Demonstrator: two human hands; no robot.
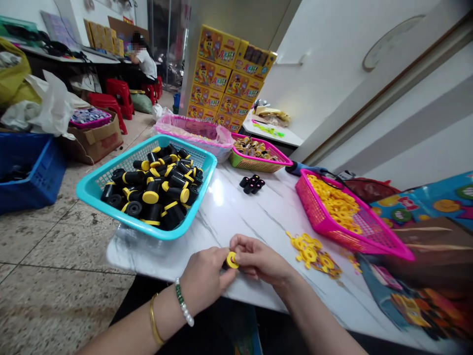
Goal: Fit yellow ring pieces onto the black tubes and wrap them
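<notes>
Close to the table's front edge, my left hand (207, 272) is closed around a small black cylinder whose yellow ring-shaped cap (232, 260) faces up; most of the cylinder is hidden by my fingers. My right hand (261, 259) meets it from the other side, thumb and fingertips pinched at the cap. To the right of my hands lies a loose pile of yellow ring-shaped parts (309, 252). At the left, a turquoise basket (96, 206) holds many black cylinders with yellow caps (151, 196). Several small black pieces with pink marks (252, 184) stand grouped beyond my hands.
A pink basket (373, 246) of yellow parts stands at the right. Behind are a lined pink basket (181, 123) and a pink-and-green basket (242, 161). Stacked yellow boxes (218, 74) rise at the back. A blue crate (44, 172) is left; a person (146, 61) sits far off.
</notes>
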